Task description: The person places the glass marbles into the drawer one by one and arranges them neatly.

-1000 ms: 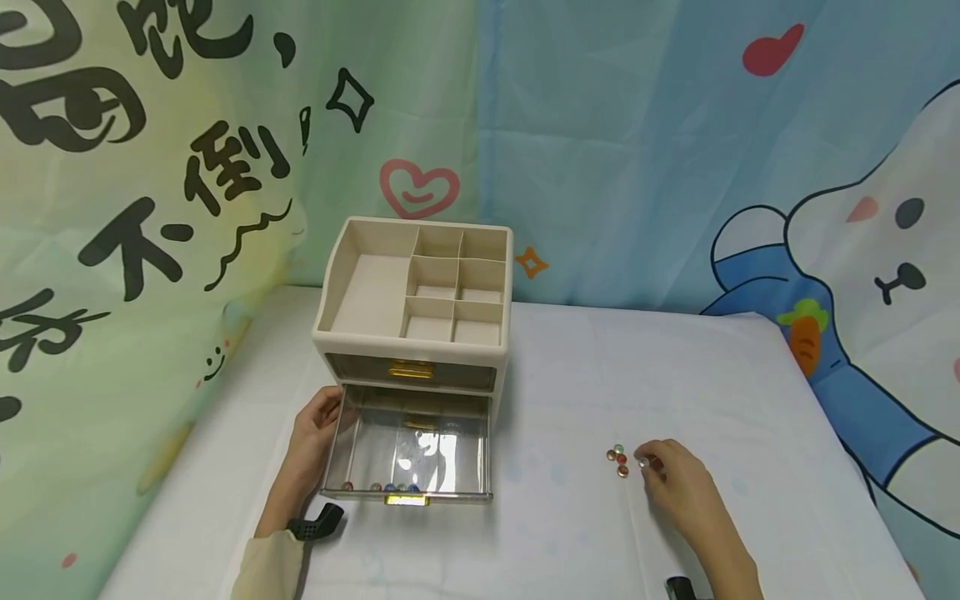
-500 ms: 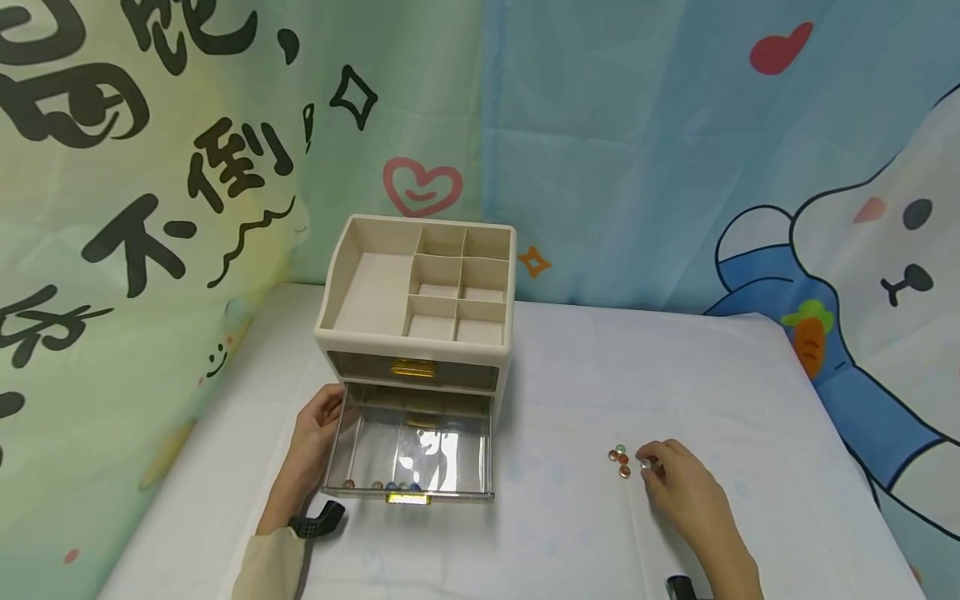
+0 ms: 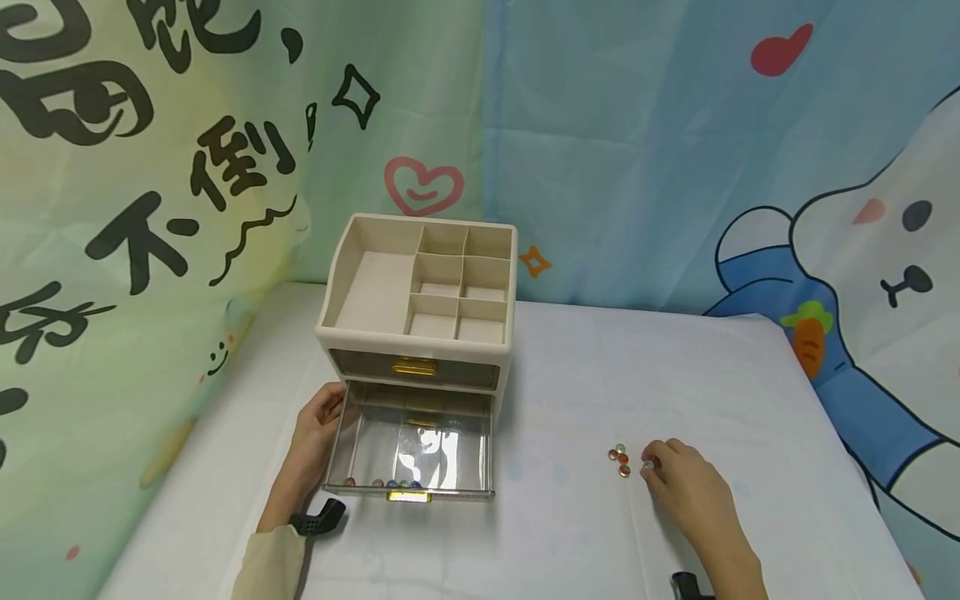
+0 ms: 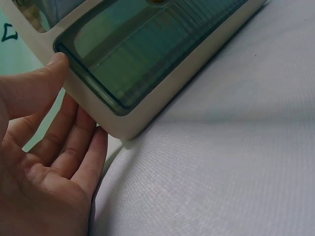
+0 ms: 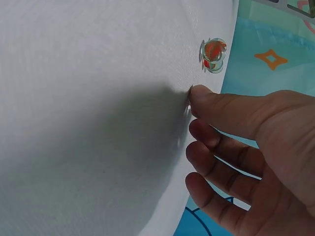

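A beige desk organizer [image 3: 416, 283] stands on the white table [image 3: 570, 375], its clear bottom drawer [image 3: 408, 450] pulled out. Several coloured marbles [image 3: 393, 484] lie along the drawer's front edge. My left hand [image 3: 327, 410] rests with straight fingers against the organizer's left side [image 4: 147, 54], thumb [image 4: 47, 73] on its wall. To the right, a small cluster of marbles [image 3: 620, 460] lies on the cloth. My right hand [image 3: 649, 467] is just right of it, thumb and forefinger pinching a clear marble [image 5: 188, 109] at the table surface. The cluster of marbles [image 5: 213, 54] shows beyond the thumb.
Printed cartoon cloths hang behind and along both sides of the table. The organizer's upper drawer [image 3: 414, 367] with its gold handle is shut, and its top tray compartments hold nothing. Bare white cloth lies between the drawer and the marble cluster.
My right hand with the clear marble has drawn slightly right and toward me, away from the cluster. The left hand and the drawer have not moved.
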The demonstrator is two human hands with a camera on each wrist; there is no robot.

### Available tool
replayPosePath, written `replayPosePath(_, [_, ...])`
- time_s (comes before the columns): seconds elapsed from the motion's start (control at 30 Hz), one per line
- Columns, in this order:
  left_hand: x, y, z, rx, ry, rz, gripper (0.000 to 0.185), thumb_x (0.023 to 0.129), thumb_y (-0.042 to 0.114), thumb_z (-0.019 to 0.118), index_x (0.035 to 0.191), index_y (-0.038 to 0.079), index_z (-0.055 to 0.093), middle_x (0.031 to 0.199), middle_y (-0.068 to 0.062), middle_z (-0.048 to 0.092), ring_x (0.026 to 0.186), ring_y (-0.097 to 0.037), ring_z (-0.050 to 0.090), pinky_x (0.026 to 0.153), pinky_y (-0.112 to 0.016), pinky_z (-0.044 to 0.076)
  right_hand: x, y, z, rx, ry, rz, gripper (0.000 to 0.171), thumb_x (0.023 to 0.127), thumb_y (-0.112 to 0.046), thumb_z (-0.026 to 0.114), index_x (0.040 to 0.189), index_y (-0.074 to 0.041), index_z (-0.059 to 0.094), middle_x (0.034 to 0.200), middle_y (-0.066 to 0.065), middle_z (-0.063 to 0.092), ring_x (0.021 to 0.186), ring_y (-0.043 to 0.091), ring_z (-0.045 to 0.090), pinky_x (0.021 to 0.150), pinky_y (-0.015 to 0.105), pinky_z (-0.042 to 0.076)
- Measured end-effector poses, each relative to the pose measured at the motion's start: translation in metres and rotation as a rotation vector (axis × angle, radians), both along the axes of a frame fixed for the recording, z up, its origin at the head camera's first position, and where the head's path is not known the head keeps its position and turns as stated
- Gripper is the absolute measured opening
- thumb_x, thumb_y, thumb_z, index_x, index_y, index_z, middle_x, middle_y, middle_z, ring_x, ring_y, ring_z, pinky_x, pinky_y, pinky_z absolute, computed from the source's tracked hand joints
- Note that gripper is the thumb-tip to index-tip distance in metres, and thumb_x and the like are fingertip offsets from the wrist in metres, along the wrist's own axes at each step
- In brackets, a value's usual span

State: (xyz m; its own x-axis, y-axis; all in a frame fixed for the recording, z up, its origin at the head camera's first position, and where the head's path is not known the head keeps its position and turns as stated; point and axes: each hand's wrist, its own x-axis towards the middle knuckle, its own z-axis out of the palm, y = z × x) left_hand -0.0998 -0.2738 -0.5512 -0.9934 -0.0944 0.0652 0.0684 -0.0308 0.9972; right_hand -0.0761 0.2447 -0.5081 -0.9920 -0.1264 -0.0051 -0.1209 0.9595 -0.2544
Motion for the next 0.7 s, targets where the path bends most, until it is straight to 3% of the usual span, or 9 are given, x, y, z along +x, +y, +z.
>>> replayPosePath(0.27, [-0.001, -0.001, 0.000, -0.010, -0.017, -0.001, 0.035, 0.097, -0.007, 0.062, 0.122, 0.018, 0.064, 0.117, 0.017, 0.067, 0.115, 0.002, 0.065, 0.098, -0.013, 0.051, -0.001, -0.002, 0.007, -0.053, -0.007, 0.056, 0.017, 0.088, -0.017, 0.083, 0.100, -0.012, 0.072, 0.101, 0.003, 0.070, 0.088, 0.024, 0.066, 0.071, 0.044, 0.056])
replayPosePath(0.43, [-0.001, -0.002, 0.001, -0.022, -0.027, -0.004, 0.033, 0.098, -0.005, 0.062, 0.124, 0.016, 0.063, 0.119, 0.017, 0.067, 0.115, 0.003, 0.064, 0.098, -0.013, 0.051, -0.004, -0.008, 0.018, -0.226, -0.086, 0.153, 0.015, 0.092, -0.016, 0.079, 0.105, -0.018, 0.071, 0.111, -0.002, 0.070, 0.101, 0.021, 0.065, 0.084, 0.044, 0.056])
replayPosePath(0.7, [-0.002, -0.001, 0.000, -0.024, -0.033, -0.003, 0.032, 0.097, -0.005, 0.063, 0.123, 0.014, 0.063, 0.120, 0.017, 0.067, 0.115, 0.003, 0.065, 0.098, -0.013, 0.051, -0.007, -0.020, 0.035, -0.455, -0.105, 0.308, 0.018, 0.094, -0.015, 0.076, 0.109, -0.023, 0.068, 0.106, -0.012, 0.066, 0.092, 0.003, 0.058, 0.081, 0.028, 0.054])
